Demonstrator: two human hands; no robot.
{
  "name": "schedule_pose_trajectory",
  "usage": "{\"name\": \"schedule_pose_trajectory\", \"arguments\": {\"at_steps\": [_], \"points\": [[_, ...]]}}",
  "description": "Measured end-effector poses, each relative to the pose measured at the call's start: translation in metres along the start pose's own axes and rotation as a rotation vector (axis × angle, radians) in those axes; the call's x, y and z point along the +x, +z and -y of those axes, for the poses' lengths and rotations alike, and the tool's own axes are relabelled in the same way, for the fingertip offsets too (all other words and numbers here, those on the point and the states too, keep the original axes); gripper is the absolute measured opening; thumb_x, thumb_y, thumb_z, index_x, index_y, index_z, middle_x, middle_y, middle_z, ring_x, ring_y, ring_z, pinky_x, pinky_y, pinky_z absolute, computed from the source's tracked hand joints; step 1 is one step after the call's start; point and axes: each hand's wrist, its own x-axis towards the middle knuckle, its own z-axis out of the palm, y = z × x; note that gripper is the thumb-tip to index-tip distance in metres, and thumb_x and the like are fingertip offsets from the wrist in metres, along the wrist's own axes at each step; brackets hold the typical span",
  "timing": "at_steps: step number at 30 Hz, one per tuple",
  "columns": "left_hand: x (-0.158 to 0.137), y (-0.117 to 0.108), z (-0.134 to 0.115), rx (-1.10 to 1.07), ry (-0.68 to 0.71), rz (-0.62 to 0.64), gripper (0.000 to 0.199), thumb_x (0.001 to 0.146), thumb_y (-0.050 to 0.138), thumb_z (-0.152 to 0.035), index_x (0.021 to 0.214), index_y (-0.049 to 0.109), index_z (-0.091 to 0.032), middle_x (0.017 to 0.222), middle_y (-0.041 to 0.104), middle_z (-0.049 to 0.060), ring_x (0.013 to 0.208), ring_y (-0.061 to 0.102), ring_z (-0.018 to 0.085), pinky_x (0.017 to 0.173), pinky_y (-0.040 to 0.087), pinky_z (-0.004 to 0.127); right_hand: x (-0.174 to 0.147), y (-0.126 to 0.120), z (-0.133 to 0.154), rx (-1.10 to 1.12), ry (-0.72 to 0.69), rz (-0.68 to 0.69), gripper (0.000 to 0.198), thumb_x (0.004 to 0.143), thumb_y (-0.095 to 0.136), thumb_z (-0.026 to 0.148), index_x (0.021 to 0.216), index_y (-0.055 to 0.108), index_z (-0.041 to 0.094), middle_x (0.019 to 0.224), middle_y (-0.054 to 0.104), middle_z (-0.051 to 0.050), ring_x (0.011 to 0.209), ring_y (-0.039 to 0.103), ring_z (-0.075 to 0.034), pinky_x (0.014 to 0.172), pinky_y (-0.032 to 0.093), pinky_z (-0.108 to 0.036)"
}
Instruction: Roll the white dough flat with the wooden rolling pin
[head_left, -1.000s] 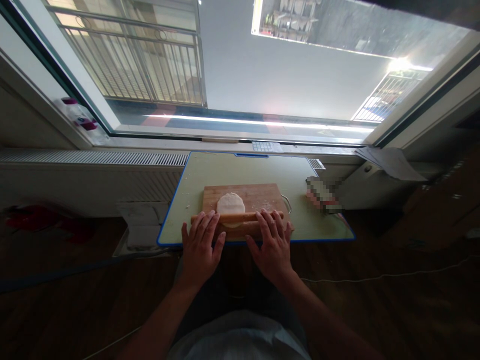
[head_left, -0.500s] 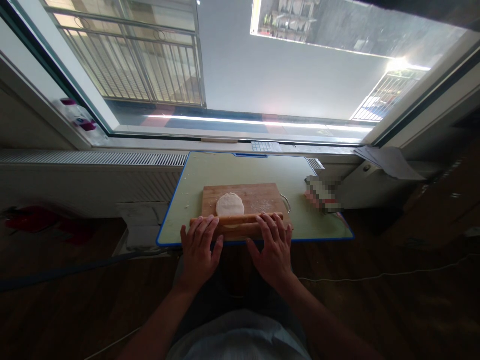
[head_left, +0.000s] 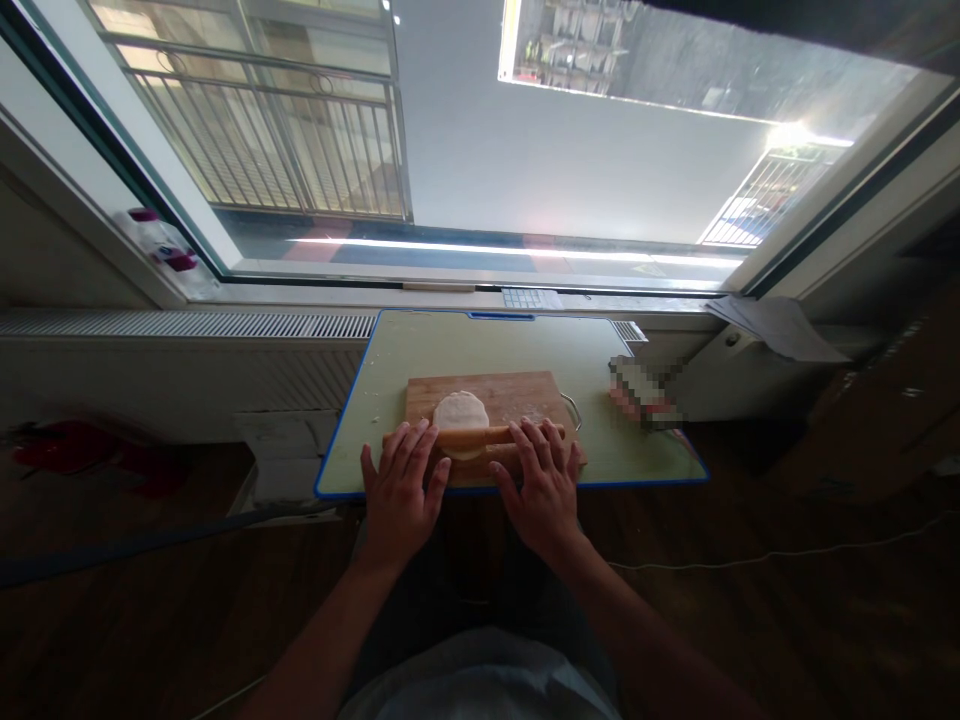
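Note:
A flat white round of dough lies on the left half of a wooden cutting board. Across the dough's near part runs a wooden rolling pin, and a sliver of dough shows on its near side. My left hand holds the pin's left end, fingers laid over the top and thumb apart. At the right end my right hand holds it the same way. Pale flour dust marks the board's right half.
Under the board is a pale green tabletop with blue edging. A metal handle sticks out from the board's right side. A blurred-out object lies at the right. Behind are a radiator, a large window and a bottle on the sill.
Both hands have rolled the pin slightly away from me over the dough, so less of the dough shows beyond it and more shows on the near side. The view has shifted a little.

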Motion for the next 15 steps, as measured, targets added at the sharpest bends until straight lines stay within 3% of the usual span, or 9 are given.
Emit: {"name": "schedule_pose_trajectory", "arguments": {"at_steps": [15], "points": [[0.047, 0.003, 0.004, 0.032, -0.071, 0.146, 0.058, 0.112, 0.038, -0.053, 0.159, 0.058, -0.026, 0.164, 0.058, 0.011, 0.157, 0.047, 0.033, 0.133, 0.019, 0.071, 0.042, 0.006, -0.001, -0.025, 0.024, 0.103, 0.059, 0.112, 0.047, 0.056, 0.163, 0.053, 0.026, 0.17, 0.051, -0.009, 0.162, 0.035, -0.036, 0.134, 0.011, -0.066]]}}
